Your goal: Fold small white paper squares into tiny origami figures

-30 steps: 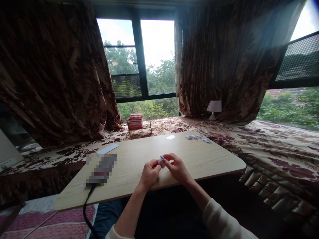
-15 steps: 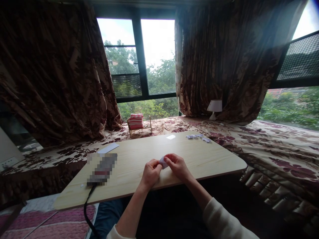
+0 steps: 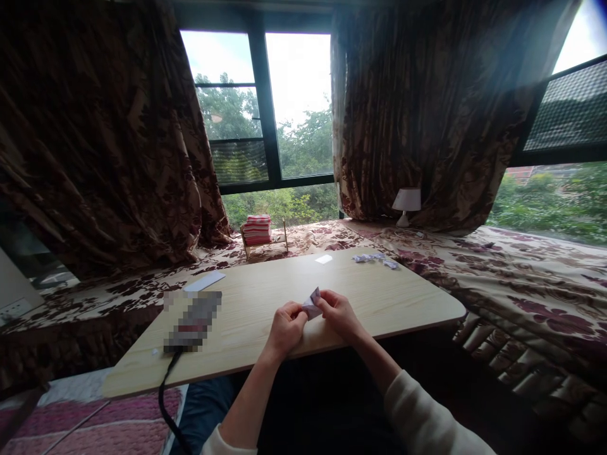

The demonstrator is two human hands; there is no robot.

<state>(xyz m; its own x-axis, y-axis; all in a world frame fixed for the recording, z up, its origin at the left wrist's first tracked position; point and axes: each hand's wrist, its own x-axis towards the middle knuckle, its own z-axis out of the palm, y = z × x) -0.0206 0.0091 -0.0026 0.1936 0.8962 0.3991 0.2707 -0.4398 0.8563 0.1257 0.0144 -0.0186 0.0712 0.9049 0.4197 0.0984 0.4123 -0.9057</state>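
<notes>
1. Paper [image 3: 310, 306], seemingly folded, over the worktop [image 3: 393, 304] near its front edge.
2. Left hand [image 3: 287, 328] and right hand [image 3: 338, 315] pinching opposite sides.
3. Step, apparently: shaping folds; next move likely calls for steady, fine creasing.

A white lamp [image 3: 407, 200] stood beside a floral curtain [image 3: 441, 114]; striped cloths [image 3: 257, 229] lay stacked on a small rack [image 3: 286, 236] near the window [image 3: 266, 107].
</notes>
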